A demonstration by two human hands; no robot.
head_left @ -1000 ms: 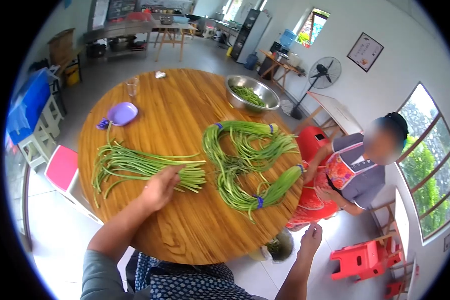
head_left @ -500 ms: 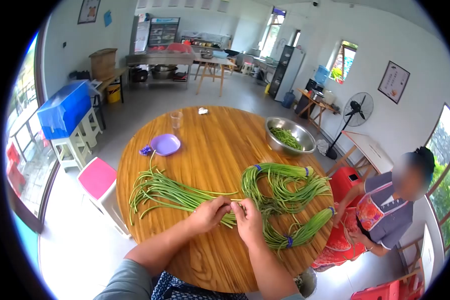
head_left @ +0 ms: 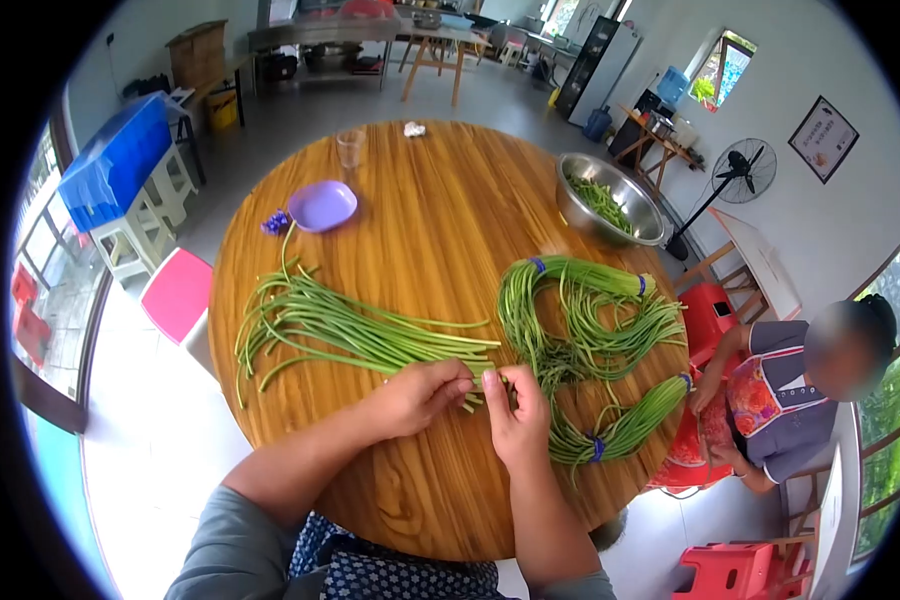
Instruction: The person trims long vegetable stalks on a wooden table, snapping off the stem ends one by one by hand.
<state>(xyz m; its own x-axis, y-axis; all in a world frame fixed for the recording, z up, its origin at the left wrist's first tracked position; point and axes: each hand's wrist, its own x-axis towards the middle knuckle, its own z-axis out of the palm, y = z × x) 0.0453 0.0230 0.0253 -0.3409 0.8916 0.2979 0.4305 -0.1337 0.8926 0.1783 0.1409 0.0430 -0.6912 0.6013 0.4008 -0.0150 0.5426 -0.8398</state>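
Observation:
My left hand (head_left: 422, 396) is closed in a pinch at the cut ends of a loose heap of long green stems (head_left: 360, 330). Close beside it on the right, my right hand (head_left: 518, 408) has its thumb and fingers pressed together. A thin green stem seems to run between the hands, but its ends are hidden by the fingers. To the right lie green stem bundles tied with blue bands, one curved (head_left: 580, 275) and one nearer the front edge (head_left: 635, 420). The hands are just above the round wooden table (head_left: 410, 500).
A metal bowl (head_left: 610, 200) with green pieces stands at the back right. A purple dish (head_left: 323, 206), blue bands (head_left: 275, 222), a clear cup (head_left: 349, 150) and a white crumpled item (head_left: 414, 129) are at the back left. A person (head_left: 790, 385) sits at the right.
A second ago my right hand was off the table edge and my left was over the stems. Both came together by the cut ends and remain there. The view has shifted.

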